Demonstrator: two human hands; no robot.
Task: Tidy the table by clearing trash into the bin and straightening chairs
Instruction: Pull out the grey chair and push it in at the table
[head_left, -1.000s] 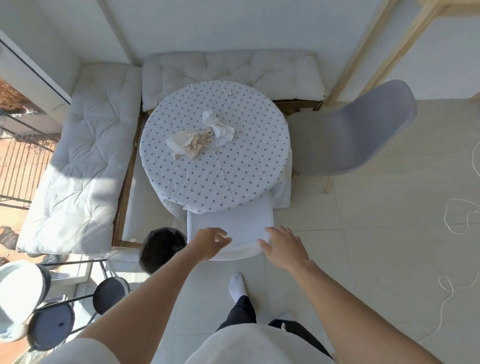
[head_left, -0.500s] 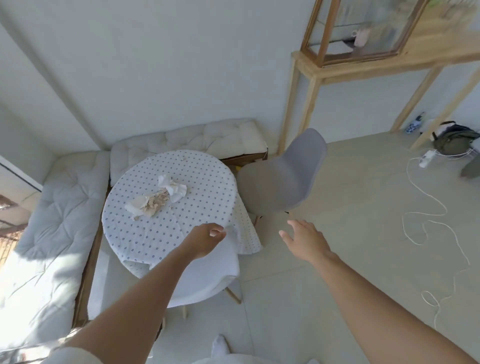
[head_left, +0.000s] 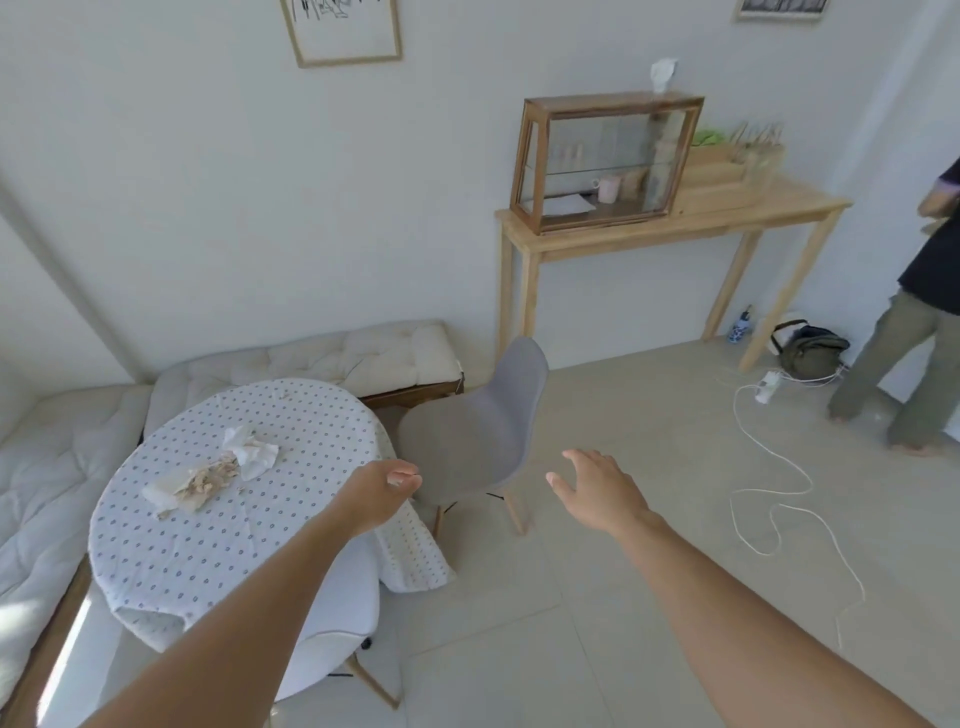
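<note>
Both of your hands are empty: left hand (head_left: 375, 493) loosely curled, right hand (head_left: 597, 488) spread. Grey chair (head_left: 478, 441) stands just beyond them, crumpled trash (head_left: 218, 470) left of your left hand.

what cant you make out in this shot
Head view, the only one:
- White chair: its seat is mostly hidden under the table and behind the left arm.
- Bin: not in frame.
- Trash: too small to identify beyond crumpled paper and crumbs.
- Second person: cut off by the right edge.
- Glass cabinet: contents blurred.
</note>
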